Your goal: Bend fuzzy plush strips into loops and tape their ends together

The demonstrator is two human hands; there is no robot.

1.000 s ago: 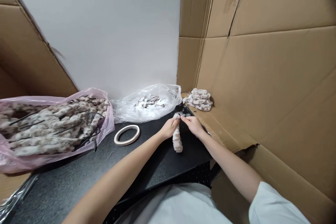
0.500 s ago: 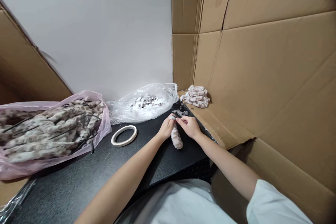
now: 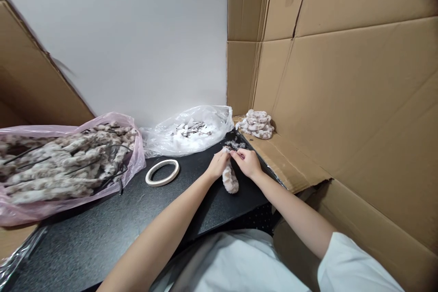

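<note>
A short, plush fur piece (image 3: 230, 181), whitish with brown patches, hangs down between my hands over the black tabletop. My left hand (image 3: 218, 164) is closed around its upper end, where a bit of white shows above the fingers. Right beside it, my right hand (image 3: 249, 163) is closed in a pinch, its fingertips meeting the left thumb at that same end. What the right fingers grip is too small and hidden to make out. Just beyond the hands lies a little heap of grey fluff (image 3: 236, 144).
A pink plastic bag (image 3: 138, 157) of long fur strips with black cords lies left. A roll of white tape (image 3: 162, 181) sits on the tabletop (image 3: 112, 237). A clear bag (image 3: 155, 139) holds white and dark scraps. Stacked fur pieces (image 3: 257, 124) rest beside cardboard walls (image 3: 342, 91).
My fingers have shifted slightly at the top end of the fur piece; the dark bit at the left fingertips is less visible now. The view has tilted slightly.
</note>
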